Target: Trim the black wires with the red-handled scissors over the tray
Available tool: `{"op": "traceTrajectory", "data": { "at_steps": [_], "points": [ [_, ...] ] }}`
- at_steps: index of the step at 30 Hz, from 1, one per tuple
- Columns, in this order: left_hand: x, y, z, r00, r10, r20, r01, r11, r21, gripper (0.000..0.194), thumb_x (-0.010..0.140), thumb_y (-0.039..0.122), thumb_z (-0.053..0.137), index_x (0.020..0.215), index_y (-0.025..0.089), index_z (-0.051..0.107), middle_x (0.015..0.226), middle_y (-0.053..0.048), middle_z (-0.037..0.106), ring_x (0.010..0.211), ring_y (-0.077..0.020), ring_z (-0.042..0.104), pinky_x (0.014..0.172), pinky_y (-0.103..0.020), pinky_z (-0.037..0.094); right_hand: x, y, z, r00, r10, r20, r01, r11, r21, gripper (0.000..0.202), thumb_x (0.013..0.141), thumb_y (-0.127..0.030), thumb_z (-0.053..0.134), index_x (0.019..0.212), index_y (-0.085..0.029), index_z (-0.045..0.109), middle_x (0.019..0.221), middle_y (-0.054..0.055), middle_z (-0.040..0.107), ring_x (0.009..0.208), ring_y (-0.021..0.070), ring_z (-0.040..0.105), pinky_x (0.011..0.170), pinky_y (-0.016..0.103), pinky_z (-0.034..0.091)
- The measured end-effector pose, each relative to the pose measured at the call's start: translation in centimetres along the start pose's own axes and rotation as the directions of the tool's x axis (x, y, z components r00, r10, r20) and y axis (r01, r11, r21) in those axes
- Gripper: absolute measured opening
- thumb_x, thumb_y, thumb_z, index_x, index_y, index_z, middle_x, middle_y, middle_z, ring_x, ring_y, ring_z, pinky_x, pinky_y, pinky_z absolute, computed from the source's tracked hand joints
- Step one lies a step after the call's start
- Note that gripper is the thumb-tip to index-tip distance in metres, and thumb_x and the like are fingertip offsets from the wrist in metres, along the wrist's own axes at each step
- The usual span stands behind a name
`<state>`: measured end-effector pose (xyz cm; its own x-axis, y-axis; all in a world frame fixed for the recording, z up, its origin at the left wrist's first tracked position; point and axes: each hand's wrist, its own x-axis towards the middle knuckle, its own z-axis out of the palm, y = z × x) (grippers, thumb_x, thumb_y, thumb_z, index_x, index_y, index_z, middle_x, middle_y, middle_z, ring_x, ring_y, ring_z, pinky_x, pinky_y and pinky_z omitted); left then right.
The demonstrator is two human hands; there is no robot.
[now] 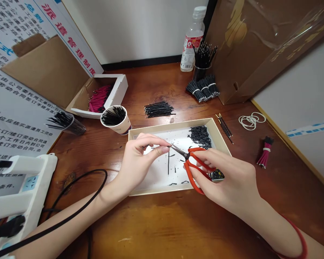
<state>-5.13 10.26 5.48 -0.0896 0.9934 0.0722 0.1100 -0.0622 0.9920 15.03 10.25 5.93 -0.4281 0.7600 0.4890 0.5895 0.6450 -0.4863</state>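
Observation:
My left hand (140,158) pinches a thin black wire (168,163) that hangs down over a shallow cream box (175,126). Red-handled scissors (187,156) are held in my right hand (226,176), fingers wrapped round the handles. Their tips point left and meet the wire's top at my left fingertips; whether the blades touch it is too small to tell. Inside the box are a pile of short black pieces (200,136) at the upper right and scattered small black bits on the white bottom.
Behind the box lies a row of black wires (159,109). A paper cup (118,124) of wires and an open carton (118,90) stand left. A bottle (191,43), bundled wires (202,89) and rubber bands (251,120) are right. A black cable (70,214) crosses my left forearm.

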Motion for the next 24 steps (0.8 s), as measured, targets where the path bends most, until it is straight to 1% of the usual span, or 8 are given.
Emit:
{"op": "traceTrajectory", "data": {
  "at_steps": [5,11,18,22,24],
  "points": [
    [-0.03,-0.03,0.10,1.000,0.010,-0.001,-0.010,1.000,-0.015,0.018,0.074,0.012,0.078,0.074,0.030,0.079,0.076,0.005,0.074,0.078,-0.0135,0.060,0.074,-0.026,0.043,-0.07,0.14,0.19,1.000,-0.015,-0.021,0.014,1.000,-0.005,0.012,0.082,-0.011,0.064,0.090,-0.020,0.060,0.064,-0.003,0.060,0.050,0.0080,0.049,0.047,0.021,0.041],
    [-0.11,0.04,0.06,1.000,0.012,-0.003,-0.012,1.000,-0.028,0.019,0.073,0.010,0.078,0.073,0.029,0.079,0.075,0.004,0.074,0.077,-0.0135,0.060,0.073,-0.026,0.043,-0.09,0.35,0.27,0.999,-0.030,-0.045,0.030,1.000,0.006,0.013,0.080,-0.008,0.066,0.090,-0.016,0.061,0.065,-0.003,0.061,0.050,0.0064,0.049,0.049,0.019,0.042],
    [-0.17,-0.01,0.06,1.000,0.005,-0.015,-0.005,1.000,-0.030,0.018,0.072,0.010,0.078,0.072,0.028,0.079,0.075,0.004,0.074,0.075,-0.0138,0.059,0.072,-0.026,0.043,-0.26,0.44,0.35,0.998,-0.045,-0.044,0.043,0.999,-0.031,0.012,0.081,-0.008,0.065,0.088,-0.017,0.062,0.067,-0.003,0.066,0.054,0.0063,0.057,0.049,0.018,0.043],
    [-0.08,-0.16,0.03,1.000,-0.003,-0.011,0.003,1.000,-0.025,0.018,0.072,0.011,0.078,0.072,0.029,0.079,0.076,0.004,0.074,0.076,-0.0136,0.059,0.072,-0.027,0.042,-0.19,0.45,0.33,0.997,-0.050,-0.058,0.048,0.998,-0.044,0.011,0.083,-0.009,0.064,0.089,-0.018,0.062,0.068,-0.003,0.067,0.052,0.0058,0.056,0.048,0.018,0.042],
    [-0.10,-0.18,0.00,1.000,-0.005,-0.002,0.005,1.000,-0.025,0.018,0.073,0.012,0.078,0.074,0.029,0.079,0.077,0.004,0.074,0.077,-0.0138,0.059,0.073,-0.027,0.042,-0.16,0.40,0.23,0.998,-0.033,-0.061,0.031,0.999,-0.035,0.011,0.083,-0.010,0.064,0.089,-0.018,0.061,0.068,-0.003,0.067,0.051,0.0061,0.056,0.048,0.019,0.042]
  ]
}}
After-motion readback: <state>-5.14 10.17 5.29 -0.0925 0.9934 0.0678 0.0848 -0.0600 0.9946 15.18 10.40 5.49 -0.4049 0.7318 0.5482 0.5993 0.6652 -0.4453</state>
